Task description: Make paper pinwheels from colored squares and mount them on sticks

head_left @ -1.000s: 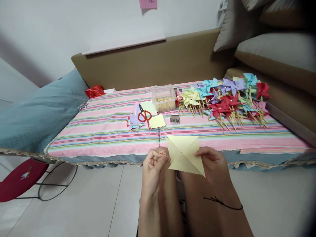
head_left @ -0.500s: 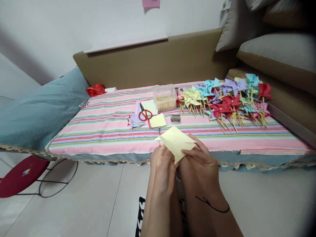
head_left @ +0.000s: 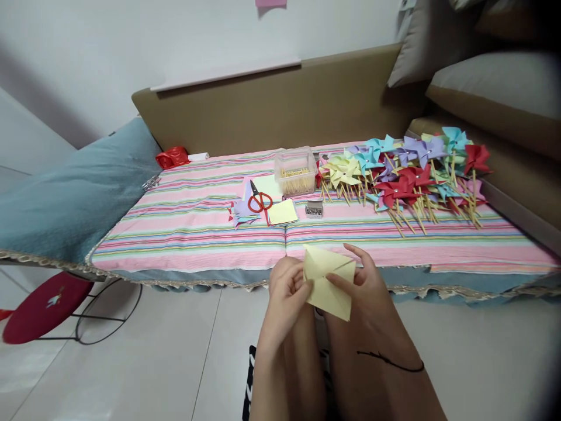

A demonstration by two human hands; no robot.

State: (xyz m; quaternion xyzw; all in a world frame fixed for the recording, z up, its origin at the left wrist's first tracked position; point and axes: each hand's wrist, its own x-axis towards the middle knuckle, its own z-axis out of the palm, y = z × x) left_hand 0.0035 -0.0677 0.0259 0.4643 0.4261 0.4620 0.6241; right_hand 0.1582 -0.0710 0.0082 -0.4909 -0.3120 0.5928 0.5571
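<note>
A pale yellow paper square (head_left: pixel 322 299) with slits cut toward its middle is held up over my knees. My left hand (head_left: pixel 289 292) pinches its left edge between thumb and curled fingers. From the right, my right hand (head_left: pixel 366 292) grips the sheet, one digit pressed on the face near the centre. Another finger of that hand stretches up past the paper's upper right corner. What lies behind the sheet is hidden.
On the striped cloth (head_left: pixel 210 234) lie red-handled scissors (head_left: pixel 259 202), yellow paper sheets (head_left: pixel 283 211), a small box of metal pieces (head_left: pixel 314 209), a clear tub of sticks (head_left: pixel 295 180) and many finished paper pinwheels (head_left: pixel 409 181). A red stool (head_left: pixel 48 307) stands at left.
The yellow paper has come lower and nearer and turned so its face shows more squarely. My right hand has shifted from the paper's edge toward its centre, one finger lifting.
</note>
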